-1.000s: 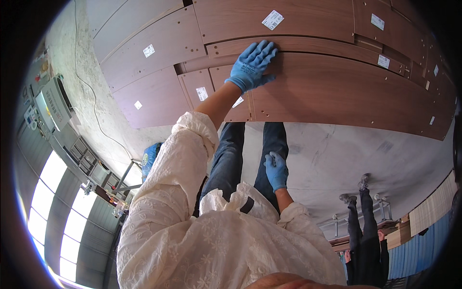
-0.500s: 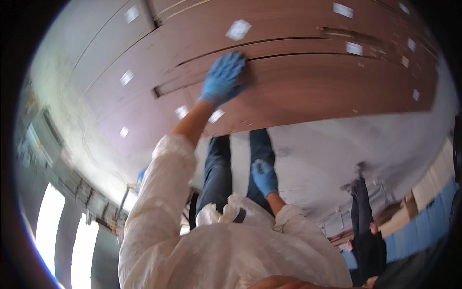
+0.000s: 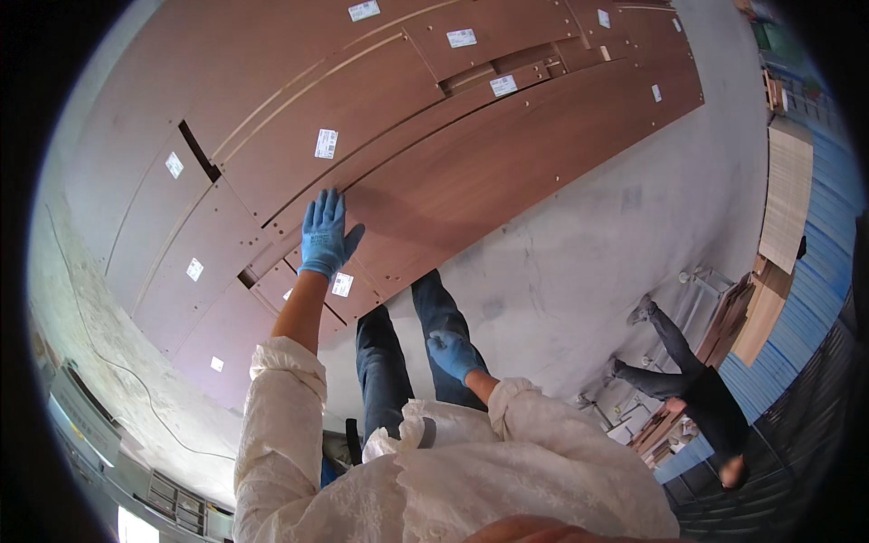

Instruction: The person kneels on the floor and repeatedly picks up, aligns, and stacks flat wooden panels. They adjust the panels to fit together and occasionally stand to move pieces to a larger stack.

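My left hand [image 3: 328, 239], in a blue glove, is stretched out over a spread of reddish-brown boards [image 3: 471, 167]. Its fingers are straight and the thumb is apart; nothing is in it. It looks laid on the boards near a long narrow gap, though firm contact cannot be made out. White labels [image 3: 327, 143] are stuck on several boards, and small round holes dot their edges. My right hand [image 3: 454, 355], gloved in blue too, hangs in front of my right thigh. Its fingers are curled in, and whatever they may hold is hidden.
Pale grey floor [image 3: 561, 262] lies beyond the boards' near edge. On the right, a person in dark clothes [image 3: 711, 398] is beside a metal rack [image 3: 706, 299] and stacked wooden boards [image 3: 765, 308]. Behind runs a blue corrugated wall [image 3: 815, 244]. A thin cable [image 3: 136, 380] trails along the left.
My view has turned, so the boards now slant up to the right. My left hand has shifted along them, its fingers now straighter. The right hand stays by my thigh.
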`<control>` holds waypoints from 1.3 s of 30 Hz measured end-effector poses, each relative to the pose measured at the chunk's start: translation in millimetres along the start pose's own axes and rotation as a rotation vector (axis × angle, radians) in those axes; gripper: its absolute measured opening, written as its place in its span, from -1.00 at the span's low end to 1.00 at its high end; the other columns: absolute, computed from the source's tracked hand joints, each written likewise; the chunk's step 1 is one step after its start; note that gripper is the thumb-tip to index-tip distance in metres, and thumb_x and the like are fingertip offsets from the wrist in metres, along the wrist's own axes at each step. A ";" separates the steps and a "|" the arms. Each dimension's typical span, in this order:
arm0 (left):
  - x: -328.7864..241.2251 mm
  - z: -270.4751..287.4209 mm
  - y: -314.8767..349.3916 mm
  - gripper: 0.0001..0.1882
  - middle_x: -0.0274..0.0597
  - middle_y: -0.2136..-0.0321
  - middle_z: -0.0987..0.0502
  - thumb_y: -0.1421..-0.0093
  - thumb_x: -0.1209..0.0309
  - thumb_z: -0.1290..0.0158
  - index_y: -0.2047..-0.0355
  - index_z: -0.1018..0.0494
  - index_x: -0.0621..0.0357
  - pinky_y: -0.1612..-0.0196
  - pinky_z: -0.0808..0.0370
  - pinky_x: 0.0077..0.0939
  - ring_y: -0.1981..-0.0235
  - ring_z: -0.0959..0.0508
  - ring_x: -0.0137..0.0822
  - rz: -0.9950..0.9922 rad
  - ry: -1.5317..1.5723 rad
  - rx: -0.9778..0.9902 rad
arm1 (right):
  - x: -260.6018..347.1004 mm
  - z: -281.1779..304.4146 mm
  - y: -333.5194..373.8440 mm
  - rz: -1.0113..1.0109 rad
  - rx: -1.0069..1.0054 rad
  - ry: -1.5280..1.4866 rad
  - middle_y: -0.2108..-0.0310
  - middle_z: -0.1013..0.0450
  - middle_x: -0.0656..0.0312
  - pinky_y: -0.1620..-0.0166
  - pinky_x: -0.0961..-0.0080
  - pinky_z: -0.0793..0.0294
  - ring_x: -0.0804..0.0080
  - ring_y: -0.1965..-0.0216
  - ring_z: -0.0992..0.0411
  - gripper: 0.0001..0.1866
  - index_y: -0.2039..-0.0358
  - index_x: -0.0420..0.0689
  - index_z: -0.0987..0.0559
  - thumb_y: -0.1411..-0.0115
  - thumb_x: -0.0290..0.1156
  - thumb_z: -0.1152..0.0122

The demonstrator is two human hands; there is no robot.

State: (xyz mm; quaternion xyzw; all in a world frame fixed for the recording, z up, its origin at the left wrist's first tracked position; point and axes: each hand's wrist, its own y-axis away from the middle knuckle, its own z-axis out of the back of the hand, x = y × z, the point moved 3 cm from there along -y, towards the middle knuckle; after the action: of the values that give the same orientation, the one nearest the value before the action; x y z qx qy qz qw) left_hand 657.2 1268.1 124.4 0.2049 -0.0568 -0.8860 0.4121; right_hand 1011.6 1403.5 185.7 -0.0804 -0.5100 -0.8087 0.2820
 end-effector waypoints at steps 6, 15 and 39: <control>-2.8 37.0 77.8 -0.22 0.19 -0.38 -0.29 -0.29 -0.05 -0.11 -0.32 -0.32 0.29 -0.47 -0.13 0.03 -0.42 -0.26 0.14 -0.002 -0.009 0.077 | -37.1 -31.7 18.6 -0.131 0.039 -0.289 0.41 -0.62 0.23 0.19 0.43 -0.57 0.46 0.38 -0.56 -0.76 0.19 -0.13 -0.68 -0.33 -0.24 -0.22; 4.8 94.3 264.4 -0.31 0.13 -0.23 -0.49 -0.33 -0.09 -0.02 -0.24 -0.43 0.22 -0.34 -0.36 -0.03 -0.29 -0.44 0.12 0.074 0.008 0.411 | -71.6 -34.8 86.4 -0.153 -0.070 -0.375 0.06 -0.61 -0.08 -0.09 0.12 -0.54 -0.14 -0.02 -0.55 -0.60 0.17 -0.12 -0.70 -0.27 -0.05 -0.15; -113.7 1.6 754.5 -0.38 0.15 -0.09 -0.62 -0.30 0.03 -0.13 -0.17 -0.52 0.28 -0.21 -0.49 -0.22 -0.15 -0.60 -0.01 1.072 0.964 0.015 | -102.5 25.0 179.2 0.199 0.048 0.529 0.22 -0.61 -0.19 0.13 0.02 -0.57 -0.19 0.18 -0.63 -0.62 0.26 -0.19 -0.72 -0.12 -0.16 -0.16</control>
State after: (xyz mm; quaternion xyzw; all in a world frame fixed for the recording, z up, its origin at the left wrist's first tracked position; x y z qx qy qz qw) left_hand 1255.6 860.4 365.2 0.5198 0.0324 -0.3724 0.7682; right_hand 1189.0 1406.0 294.3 0.0905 -0.4272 -0.7576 0.4851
